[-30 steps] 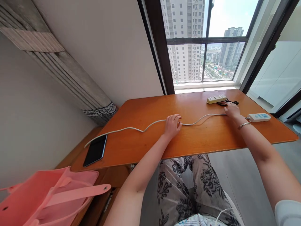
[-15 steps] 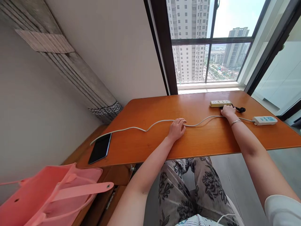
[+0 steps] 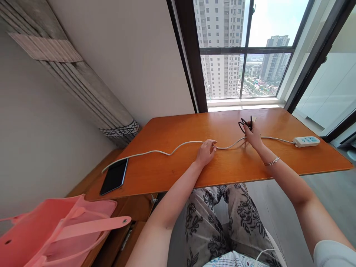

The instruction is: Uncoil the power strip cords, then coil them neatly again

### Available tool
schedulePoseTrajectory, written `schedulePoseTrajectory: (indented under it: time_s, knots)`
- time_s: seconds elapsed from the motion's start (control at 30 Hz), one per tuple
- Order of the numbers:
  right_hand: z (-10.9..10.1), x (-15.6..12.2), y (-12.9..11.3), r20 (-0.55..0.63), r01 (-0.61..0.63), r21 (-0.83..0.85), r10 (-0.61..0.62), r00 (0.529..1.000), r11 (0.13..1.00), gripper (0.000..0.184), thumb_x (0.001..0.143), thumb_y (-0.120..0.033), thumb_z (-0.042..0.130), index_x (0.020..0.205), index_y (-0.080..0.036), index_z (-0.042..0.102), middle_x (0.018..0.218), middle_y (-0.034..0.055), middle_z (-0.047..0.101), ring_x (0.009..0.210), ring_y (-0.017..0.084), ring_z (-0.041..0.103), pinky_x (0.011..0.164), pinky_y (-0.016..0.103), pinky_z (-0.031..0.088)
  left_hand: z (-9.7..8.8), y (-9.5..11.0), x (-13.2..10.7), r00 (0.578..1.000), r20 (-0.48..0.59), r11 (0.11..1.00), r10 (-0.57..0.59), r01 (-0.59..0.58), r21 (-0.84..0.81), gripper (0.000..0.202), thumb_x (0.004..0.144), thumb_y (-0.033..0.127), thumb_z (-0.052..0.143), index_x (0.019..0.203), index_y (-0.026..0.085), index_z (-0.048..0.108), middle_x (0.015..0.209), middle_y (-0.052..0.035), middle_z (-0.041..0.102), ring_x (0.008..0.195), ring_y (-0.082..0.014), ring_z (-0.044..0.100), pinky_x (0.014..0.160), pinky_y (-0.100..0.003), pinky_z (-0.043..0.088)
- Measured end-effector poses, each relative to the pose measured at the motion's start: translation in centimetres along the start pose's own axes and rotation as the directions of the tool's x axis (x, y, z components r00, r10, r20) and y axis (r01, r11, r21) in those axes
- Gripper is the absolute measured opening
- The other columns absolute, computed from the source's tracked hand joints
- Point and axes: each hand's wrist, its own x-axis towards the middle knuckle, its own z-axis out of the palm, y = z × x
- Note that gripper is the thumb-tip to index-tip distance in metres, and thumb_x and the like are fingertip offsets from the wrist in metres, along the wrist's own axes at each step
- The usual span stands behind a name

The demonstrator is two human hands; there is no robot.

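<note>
A: Nearest the viewer, what containers appear?
B: A pink tote bag (image 3: 59, 231) at lower left, mouth open; its contents cannot be made out. Beyond it, a dark tablet (image 3: 114, 177) lies on the orange table's (image 3: 167, 174) left corner. No writing is legible anywhere.

A: And the hands?
B: The left hand (image 3: 205, 152) rests on the white cable (image 3: 155, 151) at mid-table, fingers curled loosely over it. The right hand (image 3: 253, 136), farther out, is raised and pinched shut on a black cord (image 3: 244, 125), with a pale power strip mostly hidden behind it.

A: Farthest?
B: A white power strip (image 3: 306, 141) with blue sockets at the cable's right end.
</note>
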Motion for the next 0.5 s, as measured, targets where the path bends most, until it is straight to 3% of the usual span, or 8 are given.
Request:
schedulePoseTrajectory:
  time_s: [0.13,0.23,0.33,0.4,0.5]
  knots:
    - [3.1,-4.5,-2.7,0.181,0.136,0.021,-0.138,0.974,0.99,0.033,0.097,-0.045,0.044,0.115,-0.019,0.056,0.104,0.0104,0.067,0.088,0.022,0.064,0.079,0.038,0.053,0.2,0.3,-0.3,0.998,0.036,0.998,0.054,-0.053,-0.026,0.038,0.089,0.032,0.06,0.124,0.021,0.053,0.113,-0.0086,0.067,0.096,-0.0196,0.067,0.086,-0.037,0.056]
    - [4.2,-6.8,-5.2,0.424,0.359,-0.147,-0.269,0.865,0.922,0.035,0.101,-0.04,0.043,0.124,-0.02,0.059,0.114,0.0136,0.068,0.107,0.027,0.063,0.094,0.043,0.049,0.5,0.2,-0.6,0.997,0.05,0.998,0.058,-0.056,-0.042,0.062,0.081,0.042,0.071,0.134,0.02,0.046,0.113,-0.0101,0.066,0.094,-0.0216,0.067,0.082,-0.037,0.057]
    - [4.0,-8.1,-7.5,0.595,0.558,-0.35,-0.282,0.753,0.752,0.044,0.101,-0.046,0.042,0.13,-0.02,0.062,0.119,0.0159,0.07,0.115,0.031,0.061,0.099,0.046,0.045,0.7,-0.1,-0.7,1.0,0.022,0.997,0.001,0.001,-0.083,0.075,0.079,0.043,0.074,0.141,0.021,0.038,0.117,-0.0119,0.066,0.092,-0.0215,0.068,0.078,-0.036,0.057]
    - [3.2,-8.6,-8.4,0.651,0.595,-0.427,-0.225,0.725,0.681,0.05,0.102,-0.051,0.038,0.126,-0.018,0.067,0.115,0.0172,0.072,0.111,0.031,0.064,0.095,0.043,0.047,0.7,-0.3,-0.8,0.999,-0.009,0.988,-0.052,0.051,-0.143,0.081,0.081,0.043,0.072,0.147,0.022,0.031,0.128,-0.0148,0.062,0.089,-0.0191,0.067,0.075,-0.034,0.057]
    - [1.2,-9.1,-8.5,0.669,0.552,-0.423,-0.163,0.725,0.718,0.051,0.102,-0.054,0.035,0.111,-0.024,0.074,0.097,0.0107,0.077,0.095,0.026,0.071,0.082,0.035,0.051,0.7,-0.2,-0.7,0.996,-0.059,0.984,-0.069,0.059,-0.167,0.061,0.091,0.042,0.06,0.145,0.024,0.038,0.141,-0.0161,0.052,0.087,-0.0154,0.065,0.073,-0.031,0.056]
